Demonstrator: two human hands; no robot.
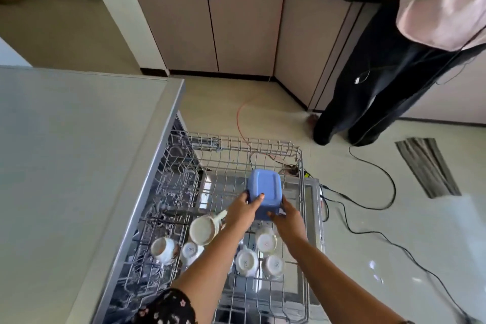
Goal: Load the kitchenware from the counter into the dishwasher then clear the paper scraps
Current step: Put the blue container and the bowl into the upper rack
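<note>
The grey table (65, 166) fills the left side, and its edge runs just above the open dishwasher. Pale floor (368, 244) spreads to the right, with cabinets (236, 21) along the far wall. A second person (381, 73) in dark trousers stands by the cabinet corner. A black cable (381, 173) loops across the floor and an orange cable (239, 118) runs in behind the rack.

The wire rack (236, 160) is pulled out of the dishwasher beside the table. A blue tub (265, 187) is held upside down over the middle of the rack, base up. The left hand (243, 212) grips its near left side with the thumb on top. The right hand (288, 214) grasps its near right corner.

Six white cups sit in the near part of the rack. A mug (202, 230) lies tilted just left of the left wrist, and two cups (163, 246) (190, 251) stand nearer the table. Three more (266, 241) (246, 262) (274, 265) stand base up between the forearms.
</note>
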